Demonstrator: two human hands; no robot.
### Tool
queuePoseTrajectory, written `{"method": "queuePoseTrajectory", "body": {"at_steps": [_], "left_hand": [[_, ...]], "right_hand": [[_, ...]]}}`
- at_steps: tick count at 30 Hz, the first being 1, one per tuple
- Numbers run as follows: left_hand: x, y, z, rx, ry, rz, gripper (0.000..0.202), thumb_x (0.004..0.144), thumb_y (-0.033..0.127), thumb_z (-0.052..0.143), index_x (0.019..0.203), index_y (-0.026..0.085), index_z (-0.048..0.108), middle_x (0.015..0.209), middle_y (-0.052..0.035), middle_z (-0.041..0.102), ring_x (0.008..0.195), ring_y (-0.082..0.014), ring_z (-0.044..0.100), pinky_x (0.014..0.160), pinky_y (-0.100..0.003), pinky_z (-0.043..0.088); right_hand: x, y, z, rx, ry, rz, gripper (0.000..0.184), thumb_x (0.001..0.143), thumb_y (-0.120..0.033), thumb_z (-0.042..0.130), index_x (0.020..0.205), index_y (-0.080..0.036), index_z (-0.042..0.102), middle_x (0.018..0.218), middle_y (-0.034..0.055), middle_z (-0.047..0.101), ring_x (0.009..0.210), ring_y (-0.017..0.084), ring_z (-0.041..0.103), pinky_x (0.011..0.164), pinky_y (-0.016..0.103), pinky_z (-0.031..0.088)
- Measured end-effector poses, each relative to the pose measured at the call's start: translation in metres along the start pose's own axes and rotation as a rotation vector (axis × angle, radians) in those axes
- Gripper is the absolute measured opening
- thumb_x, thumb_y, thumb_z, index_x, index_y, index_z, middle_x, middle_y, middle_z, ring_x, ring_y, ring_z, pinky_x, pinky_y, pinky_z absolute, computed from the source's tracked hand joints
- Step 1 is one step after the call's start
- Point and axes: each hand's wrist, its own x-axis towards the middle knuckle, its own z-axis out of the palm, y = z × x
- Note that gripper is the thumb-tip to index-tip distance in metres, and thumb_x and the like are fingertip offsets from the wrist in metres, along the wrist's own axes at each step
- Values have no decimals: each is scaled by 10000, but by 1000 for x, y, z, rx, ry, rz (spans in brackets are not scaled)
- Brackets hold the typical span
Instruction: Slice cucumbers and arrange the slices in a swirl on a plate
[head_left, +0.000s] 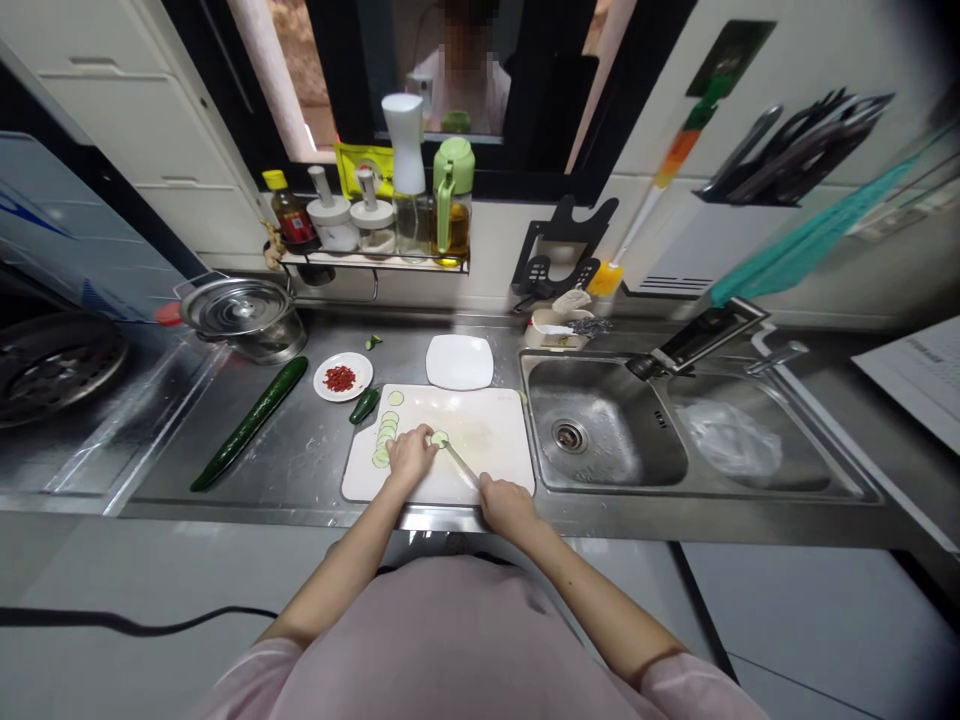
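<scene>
A white cutting board lies on the steel counter in front of me. My left hand is curled over a short cucumber piece on the board, pinning it down. My right hand grips the handle of a knife, and the blade points up-left to the cucumber piece. Several cut cucumber slices lie in a row along the board's left side. A dark green cucumber end rests at the board's upper left corner.
A whole cucumber lies on the counter to the left. A small plate of red chillies and a white square plate sit behind the board. A lidded pot stands at left, a double sink at right.
</scene>
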Motion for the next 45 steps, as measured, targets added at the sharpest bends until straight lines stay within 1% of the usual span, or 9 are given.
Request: {"method": "queuePoseTrajectory", "body": {"at_steps": [6, 12, 21, 29, 37, 41, 45], "left_hand": [[0, 1, -3, 3, -15, 1, 254, 824, 372, 565, 1063, 291, 595, 930, -23, 700, 989, -253, 589, 876, -404, 319], [2, 2, -4, 20, -44, -7, 267, 829, 378, 557, 1080, 290, 586, 933, -32, 701, 999, -254, 588, 882, -409, 317], [2, 2, -5, -9, -41, -5, 253, 819, 361, 573, 1062, 293, 589, 915, -20, 699, 986, -245, 592, 888, -402, 314], [0, 3, -7, -4, -55, -21, 269, 831, 373, 556, 1084, 289, 587, 944, -29, 703, 998, -247, 586, 885, -402, 319], [0, 3, -7, -13, -45, -19, 245, 827, 359, 570, 1059, 287, 597, 937, -24, 701, 990, -239, 591, 876, -392, 319], [0, 4, -8, -11, -48, -20, 244, 825, 357, 574, 1059, 288, 593, 936, -19, 702, 989, -234, 593, 869, -386, 319], [0, 4, -9, -8, -44, -26, 243, 819, 361, 583, 1052, 293, 594, 938, -16, 701, 987, -231, 594, 869, -382, 319]], "right_hand": [[1, -6, 2, 6, -25, 14, 320, 853, -74, 378, 1145, -119, 501, 986, 183, 684, 968, 275, 659, 744, 340, 457], [4, -4, 0, 24, -37, 8, 301, 881, -109, 363, 1147, -121, 503, 990, 183, 681, 980, 284, 653, 753, 352, 461], [8, -7, -5, 20, -60, 12, 309, 864, -98, 396, 1156, -123, 494, 1029, 187, 670, 1004, 269, 647, 768, 338, 462], [13, -10, -9, 19, -57, -4, 300, 865, -94, 414, 1156, -127, 480, 1006, 186, 670, 1003, 261, 646, 773, 334, 461], [17, -12, -11, 26, -49, -15, 305, 872, -80, 366, 1149, -112, 489, 1017, 189, 670, 999, 270, 645, 774, 350, 465], [19, -13, -12, 38, -51, -12, 296, 882, -83, 369, 1148, -119, 491, 1023, 190, 667, 1009, 257, 642, 782, 342, 461], [22, -13, -13, 31, -42, -17, 302, 873, -76, 371, 1147, -113, 494, 1021, 191, 666, 999, 267, 644, 766, 347, 465]]}}
